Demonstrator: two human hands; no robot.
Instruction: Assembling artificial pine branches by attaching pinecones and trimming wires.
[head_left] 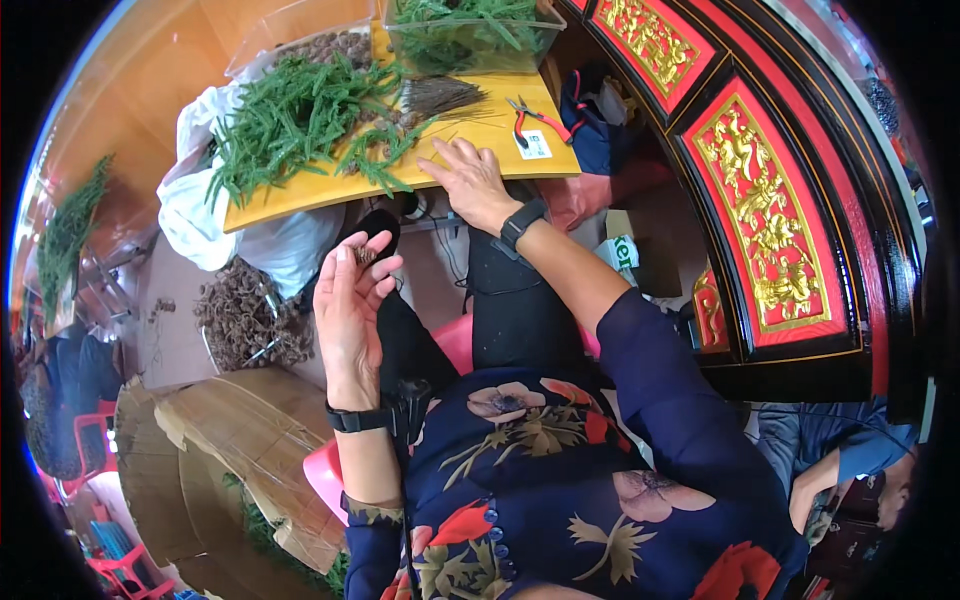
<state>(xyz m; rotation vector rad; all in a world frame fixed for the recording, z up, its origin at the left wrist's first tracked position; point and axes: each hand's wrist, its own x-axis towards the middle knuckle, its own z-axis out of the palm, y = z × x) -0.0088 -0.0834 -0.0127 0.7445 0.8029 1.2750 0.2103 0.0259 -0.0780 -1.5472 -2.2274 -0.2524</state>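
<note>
Pinecone (366, 256) left of centre, cradled in the left hand's (350, 300) half-curled fingers; a slack grip could let it drop! Farther up, the right hand (472, 185) spreads its fingers, seemingly empty, at the surface's (562, 158) edge; careless sweeping might dislodge the nearby sprig (378, 170).

One left hand (350, 300) and one right hand (474, 186) of the person are seen, with two dark wristbands (360, 420) and one held pine cone (366, 256). One pair of pliers (519, 128), one white card (537, 146), one yellow table (562, 157) and two clear tubs (472, 46) are counted; the heaped sprigs (295, 125) and cones (335, 48) cannot be.
</note>
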